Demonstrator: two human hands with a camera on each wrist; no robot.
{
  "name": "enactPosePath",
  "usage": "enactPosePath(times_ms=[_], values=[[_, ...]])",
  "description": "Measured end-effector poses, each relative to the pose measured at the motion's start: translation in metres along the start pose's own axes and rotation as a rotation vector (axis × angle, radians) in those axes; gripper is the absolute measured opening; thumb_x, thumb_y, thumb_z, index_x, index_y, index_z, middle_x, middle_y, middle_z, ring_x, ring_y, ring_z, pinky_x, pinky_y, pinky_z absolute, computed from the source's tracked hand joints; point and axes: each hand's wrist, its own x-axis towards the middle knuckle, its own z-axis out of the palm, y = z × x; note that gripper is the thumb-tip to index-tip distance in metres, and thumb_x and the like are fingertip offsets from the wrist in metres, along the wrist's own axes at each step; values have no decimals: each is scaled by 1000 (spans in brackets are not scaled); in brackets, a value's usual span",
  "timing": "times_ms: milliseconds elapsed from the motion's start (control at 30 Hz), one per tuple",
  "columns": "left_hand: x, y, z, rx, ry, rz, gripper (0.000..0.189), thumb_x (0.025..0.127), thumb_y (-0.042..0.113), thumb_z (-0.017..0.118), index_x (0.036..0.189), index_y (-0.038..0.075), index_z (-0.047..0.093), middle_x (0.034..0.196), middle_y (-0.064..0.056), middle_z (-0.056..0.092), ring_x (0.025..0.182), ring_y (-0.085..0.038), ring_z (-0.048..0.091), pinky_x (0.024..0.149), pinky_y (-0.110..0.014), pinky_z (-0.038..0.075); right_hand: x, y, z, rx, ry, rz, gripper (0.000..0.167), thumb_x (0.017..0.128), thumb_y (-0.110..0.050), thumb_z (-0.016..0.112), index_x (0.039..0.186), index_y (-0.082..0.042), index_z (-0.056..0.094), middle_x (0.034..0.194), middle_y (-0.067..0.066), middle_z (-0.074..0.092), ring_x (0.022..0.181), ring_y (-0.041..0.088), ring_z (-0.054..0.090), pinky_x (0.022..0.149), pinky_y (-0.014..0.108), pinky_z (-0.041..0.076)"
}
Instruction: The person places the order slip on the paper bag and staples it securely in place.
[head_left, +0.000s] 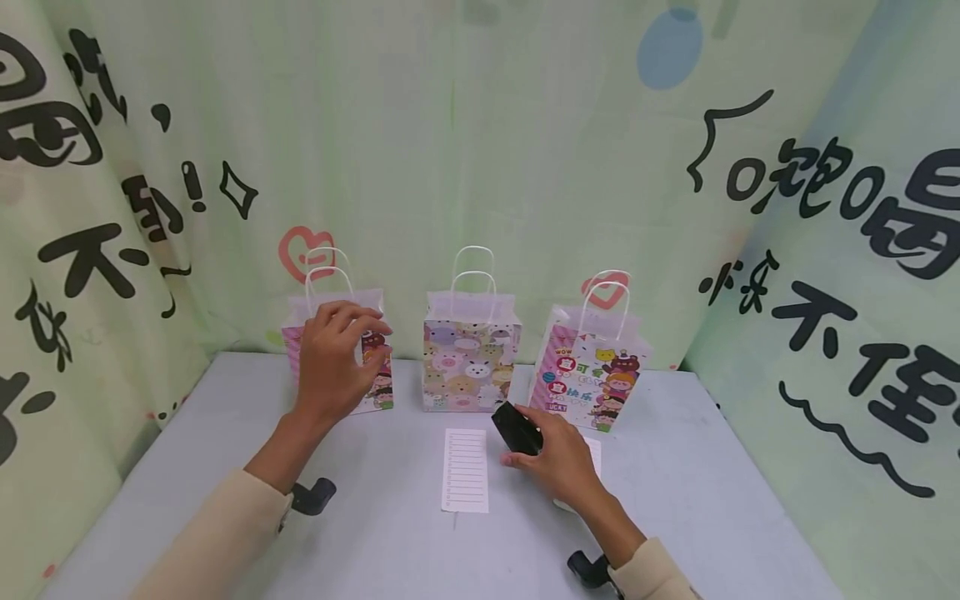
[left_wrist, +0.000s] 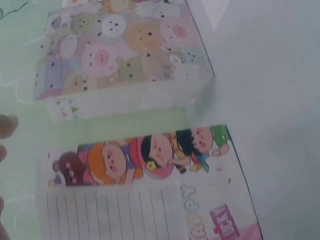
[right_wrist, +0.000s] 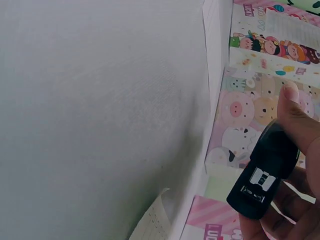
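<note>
My right hand (head_left: 558,458) grips a small black stapler (right_wrist: 265,170) between thumb and fingers, over the table in front of the middle and right bags. My left hand (head_left: 337,358) is raised before the left gift bag (head_left: 378,392), thumb and fingers bent and apart, with nothing between them. A lined paper slip (left_wrist: 110,215) lies against that bag's printed front. On the table before the middle animal-print bag (head_left: 471,367) lies another lined slip (head_left: 465,471). Partly covered by my right hand is a third slip (head_left: 595,454), near the right gift bag (head_left: 588,375).
The three paper bags stand in a row at the back of the white table (head_left: 397,558), their white handles upright. A printed light-green curtain (head_left: 525,125) hangs behind and on both sides. Black wrist camera mounts (head_left: 313,496) jut out from both wrists.
</note>
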Motion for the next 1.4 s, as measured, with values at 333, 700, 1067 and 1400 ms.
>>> enactPosePath(times_ms=[333, 700, 1067, 1400], values=[[13, 17, 27, -32, -54, 22, 29, 79, 15, 95, 103, 11, 79, 119, -8, 77, 127, -31, 59, 104, -53, 48, -2, 12, 7, -107, -17, -32, 79, 70, -39, 99, 141, -19, 70, 134, 11, 74, 118, 31, 66, 98, 53, 54], [23, 30, 48, -52, -136, 20, 26, 81, 16, 93, 104, 14, 81, 125, -5, 77, 126, -28, 59, 104, -49, 49, -3, 22, 12, -144, -40, -47, 76, 64, -38, 102, 132, -15, 76, 116, 6, 77, 103, 21, 65, 88, 46, 55], [25, 31, 56, -25, -221, 5, 23, 82, 17, 92, 101, 16, 79, 117, -4, 79, 124, -28, 59, 100, -48, 48, -3, 24, 13, -167, -84, -48, 81, 61, -38, 103, 133, -15, 75, 111, 4, 76, 97, 17, 61, 83, 41, 54], [30, 33, 60, -6, -258, 16, 21, 83, 15, 91, 99, 17, 78, 115, -4, 79, 125, -29, 59, 102, -48, 49, -1, 10, 15, -72, -49, -113, 79, 66, -37, 102, 136, -18, 73, 126, 3, 75, 111, 19, 59, 94, 43, 53]])
